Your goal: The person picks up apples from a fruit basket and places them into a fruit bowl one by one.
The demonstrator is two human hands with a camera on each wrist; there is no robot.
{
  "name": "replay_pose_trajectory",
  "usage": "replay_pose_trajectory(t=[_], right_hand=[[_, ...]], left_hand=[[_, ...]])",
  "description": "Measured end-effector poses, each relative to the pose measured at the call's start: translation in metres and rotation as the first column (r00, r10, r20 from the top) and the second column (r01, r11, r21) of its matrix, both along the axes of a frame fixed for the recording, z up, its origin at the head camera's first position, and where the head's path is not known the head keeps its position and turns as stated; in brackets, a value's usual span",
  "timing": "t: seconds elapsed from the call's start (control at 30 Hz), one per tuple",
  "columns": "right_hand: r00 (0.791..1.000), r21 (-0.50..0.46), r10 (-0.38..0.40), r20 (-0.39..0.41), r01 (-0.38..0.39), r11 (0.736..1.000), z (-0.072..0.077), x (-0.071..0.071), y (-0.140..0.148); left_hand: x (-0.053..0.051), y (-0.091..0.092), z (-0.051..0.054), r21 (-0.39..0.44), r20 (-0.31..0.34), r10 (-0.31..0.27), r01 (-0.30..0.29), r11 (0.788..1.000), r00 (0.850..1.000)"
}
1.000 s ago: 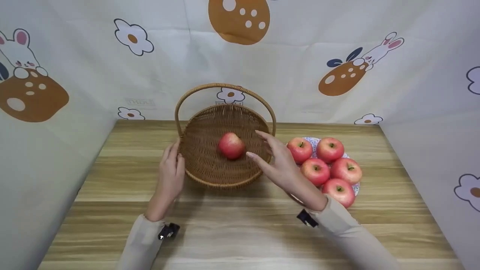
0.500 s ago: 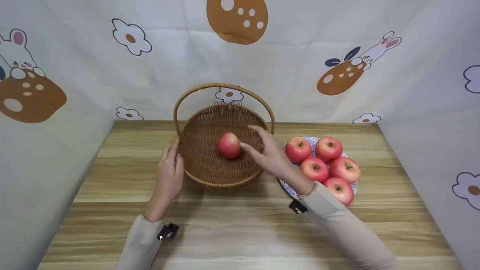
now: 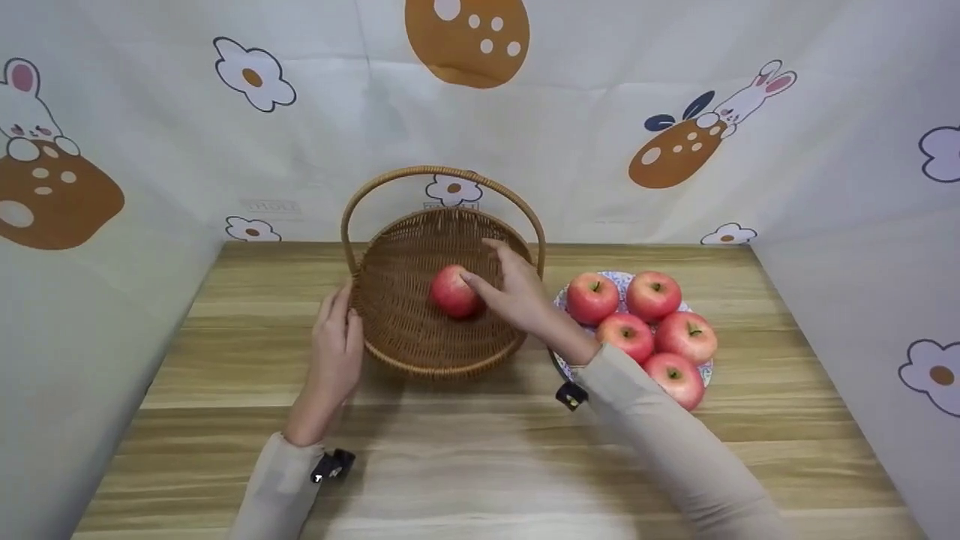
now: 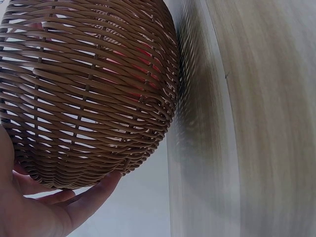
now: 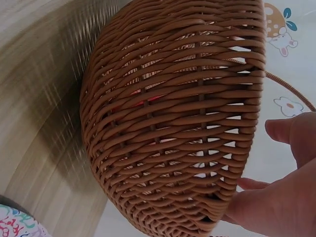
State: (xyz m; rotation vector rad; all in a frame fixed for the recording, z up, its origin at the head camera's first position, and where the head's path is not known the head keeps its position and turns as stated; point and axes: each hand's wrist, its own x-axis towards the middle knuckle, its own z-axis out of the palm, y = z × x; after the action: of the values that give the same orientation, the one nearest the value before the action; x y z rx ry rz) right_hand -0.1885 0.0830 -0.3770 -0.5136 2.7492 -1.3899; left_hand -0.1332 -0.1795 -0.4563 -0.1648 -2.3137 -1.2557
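A brown wicker basket (image 3: 405, 345) with a tall hoop handle stands on the table, and one red apple (image 3: 452, 292) lies inside it. My left hand (image 3: 337, 349) rests against the basket's left outer side. In the left wrist view, its fingers (image 4: 94, 195) lie along the woven wall (image 4: 89, 108). My right hand (image 3: 517, 296) is over the basket's right side with fingers spread. Its thumb overlaps the apple in the head view; whether it touches cannot be told. In the right wrist view, the basket wall (image 5: 173, 118) hides most of the apple and some fingers.
Right of the basket, a blue-patterned plate (image 3: 619, 279) bears several red apples (image 3: 626, 337), partly behind my right forearm. The wood-grain table (image 3: 450, 465) meets a printed cloth backdrop (image 3: 322, 150) behind the basket and at both sides.
My right hand has moved left and slightly away from me, bringing its thumb over the apple's right side. The left hand stays against the basket. The whole view has shifted slightly.
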Motion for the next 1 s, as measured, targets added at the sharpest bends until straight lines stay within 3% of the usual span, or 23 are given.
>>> replay_pose_trajectory(t=[0.33, 1.0], right_hand=[[0.998, 0.043, -0.039, 0.056, 0.037, 0.998, -0.01, -0.017, -0.011], [0.984, 0.129, -0.09, 0.151, 0.071, 0.989, -0.024, -0.037, -0.021]], left_hand=[[0.0, 0.001, 0.002, -0.007, -0.002, -0.002, 0.002, 1.0, 1.0], [0.0, 0.0, 0.0, 0.005, -0.008, 0.0, 0.0, 1.0, 1.0]])
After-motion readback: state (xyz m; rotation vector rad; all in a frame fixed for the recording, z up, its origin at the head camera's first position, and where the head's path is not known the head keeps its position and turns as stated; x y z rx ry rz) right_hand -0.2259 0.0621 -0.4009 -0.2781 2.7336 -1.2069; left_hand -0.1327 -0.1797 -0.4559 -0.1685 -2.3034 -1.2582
